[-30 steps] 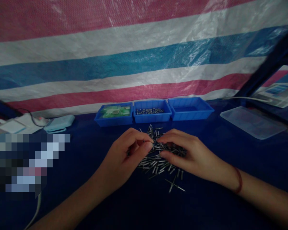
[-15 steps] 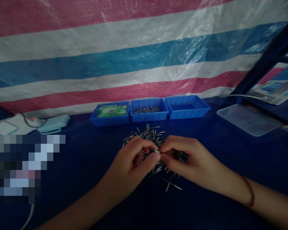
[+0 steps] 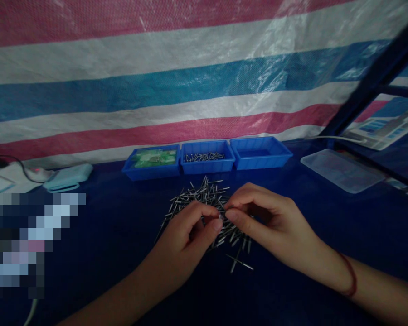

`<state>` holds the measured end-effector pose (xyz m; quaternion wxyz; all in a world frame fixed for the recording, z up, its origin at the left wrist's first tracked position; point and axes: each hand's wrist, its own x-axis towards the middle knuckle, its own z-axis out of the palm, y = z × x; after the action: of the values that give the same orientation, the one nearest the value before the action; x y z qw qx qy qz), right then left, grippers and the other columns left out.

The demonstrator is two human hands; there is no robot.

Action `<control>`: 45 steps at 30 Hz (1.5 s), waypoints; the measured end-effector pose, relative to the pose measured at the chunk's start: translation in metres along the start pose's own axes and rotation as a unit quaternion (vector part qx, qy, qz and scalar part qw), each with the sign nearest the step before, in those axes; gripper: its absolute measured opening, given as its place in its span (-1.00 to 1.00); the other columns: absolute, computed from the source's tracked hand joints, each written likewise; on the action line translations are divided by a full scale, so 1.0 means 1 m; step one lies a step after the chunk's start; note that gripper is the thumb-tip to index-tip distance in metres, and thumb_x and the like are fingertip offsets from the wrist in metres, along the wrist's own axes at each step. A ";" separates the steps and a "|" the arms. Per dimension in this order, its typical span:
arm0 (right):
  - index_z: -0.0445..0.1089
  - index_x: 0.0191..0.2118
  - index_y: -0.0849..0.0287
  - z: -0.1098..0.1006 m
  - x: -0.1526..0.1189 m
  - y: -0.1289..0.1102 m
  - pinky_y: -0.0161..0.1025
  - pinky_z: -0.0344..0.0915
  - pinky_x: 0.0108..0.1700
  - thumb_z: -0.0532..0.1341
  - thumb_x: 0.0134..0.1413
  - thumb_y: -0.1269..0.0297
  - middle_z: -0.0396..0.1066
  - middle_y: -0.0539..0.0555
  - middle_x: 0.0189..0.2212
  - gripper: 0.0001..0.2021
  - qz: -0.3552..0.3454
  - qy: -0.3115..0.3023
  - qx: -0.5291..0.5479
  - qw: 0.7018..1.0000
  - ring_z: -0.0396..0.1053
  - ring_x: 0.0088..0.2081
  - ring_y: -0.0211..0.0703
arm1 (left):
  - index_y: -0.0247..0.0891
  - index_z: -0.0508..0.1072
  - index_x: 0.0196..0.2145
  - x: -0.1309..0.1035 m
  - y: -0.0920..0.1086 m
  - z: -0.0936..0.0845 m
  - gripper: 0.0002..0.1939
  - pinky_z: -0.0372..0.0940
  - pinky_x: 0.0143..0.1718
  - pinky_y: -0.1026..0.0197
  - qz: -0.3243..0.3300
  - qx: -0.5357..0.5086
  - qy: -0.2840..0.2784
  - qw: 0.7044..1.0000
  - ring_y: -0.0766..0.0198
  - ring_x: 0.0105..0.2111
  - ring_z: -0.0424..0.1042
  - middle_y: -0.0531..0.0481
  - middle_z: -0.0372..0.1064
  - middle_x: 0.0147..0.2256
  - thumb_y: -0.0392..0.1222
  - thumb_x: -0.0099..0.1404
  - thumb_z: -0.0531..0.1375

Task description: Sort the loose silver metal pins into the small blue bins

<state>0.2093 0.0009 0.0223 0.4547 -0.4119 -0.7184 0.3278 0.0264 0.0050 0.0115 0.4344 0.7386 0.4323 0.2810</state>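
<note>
My left hand is closed in a pinch on a small silver metal part, most of it hidden by the fingertips. Close beside it, my right hand pinches thumb against forefinger; a tiny dark tip shows there, too small to name. Between and behind both hands spreads a pile of thin metal pins with thicker sections, looking like blind rivets. Two loose pins lie crossed in front of the pile.
Behind the pile stand three blue bins: a left bin with green-tinted bags, a middle bin with short metal pieces, and a right bin. A clear plastic lid lies right; a light-blue case lies left.
My right hand has drawn slightly away from my left, opening a small gap between their fingertips. The whole view has shifted a little.
</note>
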 end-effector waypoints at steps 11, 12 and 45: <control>0.36 -0.38 0.24 0.002 -0.003 0.002 -0.34 0.20 -0.50 0.20 0.08 0.39 0.29 0.01 -0.49 -0.95 -0.038 -0.012 -0.022 0.999 0.25 -0.48 -0.33 | -0.22 0.37 -0.31 0.000 -0.003 0.005 -0.83 0.08 -0.51 0.30 0.007 -0.038 -0.027 0.999 0.40 -0.51 0.16 0.10 0.24 -0.42 -0.10 0.32 0.07; 0.36 -0.37 0.24 0.002 -0.003 0.002 -0.34 0.20 -0.50 0.20 0.08 0.39 0.29 0.01 -0.48 -0.96 -0.041 -0.013 -0.021 0.999 0.25 -0.47 -0.33 | -0.21 0.37 -0.32 0.000 -0.003 0.005 -0.84 0.08 -0.51 0.31 0.008 -0.038 -0.025 0.999 0.40 -0.52 0.16 0.10 0.23 -0.42 -0.10 0.31 0.08; 0.46 -0.32 0.19 -0.074 0.058 0.066 -0.05 0.31 -0.18 0.14 0.12 0.27 0.36 0.19 -0.30 -0.83 -0.098 0.226 -0.418 0.874 0.35 -0.23 -0.01 | -0.16 0.29 -0.13 0.004 0.000 -0.026 -0.81 0.16 -0.58 0.34 0.070 0.123 0.141 0.980 0.41 -0.57 0.25 0.10 0.32 -0.40 -0.12 0.31 0.06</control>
<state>0.2828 0.0889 0.0165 0.4199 -0.5544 -0.7024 -0.1514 0.0076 0.0192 0.0241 0.2538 0.7678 0.4675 0.3570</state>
